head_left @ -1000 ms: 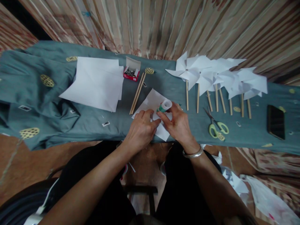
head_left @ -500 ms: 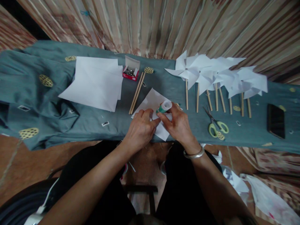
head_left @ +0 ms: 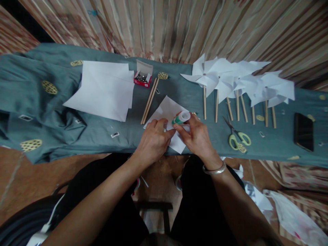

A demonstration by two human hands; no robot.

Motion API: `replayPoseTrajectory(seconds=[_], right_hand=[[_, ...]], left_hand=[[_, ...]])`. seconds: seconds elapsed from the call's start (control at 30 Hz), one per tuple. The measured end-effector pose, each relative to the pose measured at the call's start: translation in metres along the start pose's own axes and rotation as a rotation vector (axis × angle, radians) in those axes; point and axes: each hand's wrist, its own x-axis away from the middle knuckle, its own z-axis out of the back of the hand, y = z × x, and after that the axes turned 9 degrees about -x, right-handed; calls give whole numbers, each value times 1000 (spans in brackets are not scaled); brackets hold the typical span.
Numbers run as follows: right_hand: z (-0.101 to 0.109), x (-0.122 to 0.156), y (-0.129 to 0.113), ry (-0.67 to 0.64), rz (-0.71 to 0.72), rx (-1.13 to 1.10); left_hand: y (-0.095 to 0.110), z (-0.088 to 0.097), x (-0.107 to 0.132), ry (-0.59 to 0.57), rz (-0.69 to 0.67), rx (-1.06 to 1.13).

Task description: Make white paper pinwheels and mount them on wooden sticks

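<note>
the right hand [head_left: 198, 135] grips a green-and-white cylindrical tube [head_left: 181, 117], probably a glue stick, over white paper [head_left: 166, 108] on teal printed cloth [head_left: 102, 136]; the left hand [head_left: 154, 139] rests bent-fingered on the paper, any pinch hidden; gluing seems underway, the next move calling for steady paper

Beyond the paper [head_left: 166, 108], a lane of counter [head_left: 174, 85] is running between sticks [head_left: 149, 101] and pinwheels [head_left: 225, 81]; scissors [head_left: 233, 131] are obstructing the right hand [head_left: 199, 135] rightward, sticks flanking the left hand [head_left: 155, 138].

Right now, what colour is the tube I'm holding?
The tube is white and green in the head view.
</note>
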Motion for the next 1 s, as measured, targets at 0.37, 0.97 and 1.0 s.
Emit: replayPoseTrajectory(seconds=[0.37,0.97,1.0], right_hand=[[1,2,4,12,-7,-8],[1,-1,10,63,-28,-31],[0,-2,10,64,-22,-32]], left_hand=[[1,2,2,12,-11,-28],[-1,1,1,26,-25,-20],[-1,1,1,24,-25,-18]])
